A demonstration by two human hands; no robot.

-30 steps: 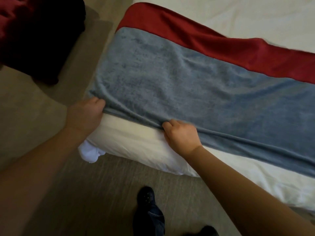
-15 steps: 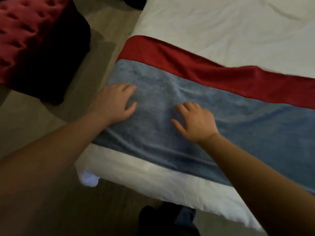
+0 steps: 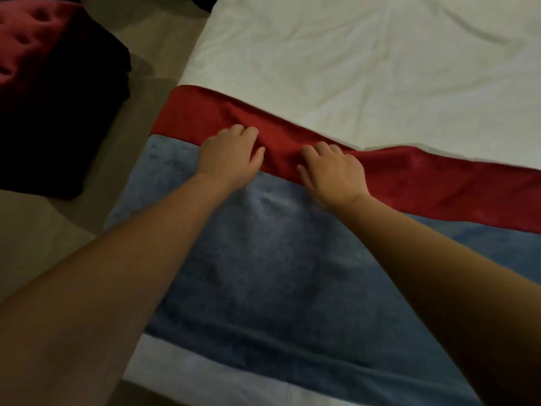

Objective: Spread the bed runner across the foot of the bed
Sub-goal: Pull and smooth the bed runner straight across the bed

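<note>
**straightening the far edge of the bed runner**

**position.** the bed runner point(image 3: 278, 273) lies across the foot of the bed point(image 3: 380, 39). its blue plush panel is toward the person and its red band point(image 3: 439, 186) is on the far side, against the white sheet point(image 3: 322, 68). the runner's left end reaches the side edge of the mattress. a strip of white shows between the runner's near edge and the foot edge. a red ottoman point(image 3: 44, 54) stands on the floor to the left, well apart.

**hands.** both arms reach over the blue panel. the left hand point(image 3: 231, 155) rests on the red band by the seam. the right hand point(image 3: 333, 171) is just beside it, at the band's far edge. the fingers point(image 3: 248, 131) of both hands are bent at the knuckles, tips down in the cloth, thumbs spread. whether they pinch a fold or only press on it cannot be told. a low ridge of slack red cloth sits between the hands.

**procedure (judged).** the step in hand appears to be flattening and squaring the red band.
- draw the hands apart along the band, so the ridge travels outward instead of up the bed.
- use light, even pressure, as the sheet beneath is likely to wrinkle under drag.
- sight the far edge against the foot edge and correct any slant.
- the right-hand end is out of view, so check it before finishing.
</note>
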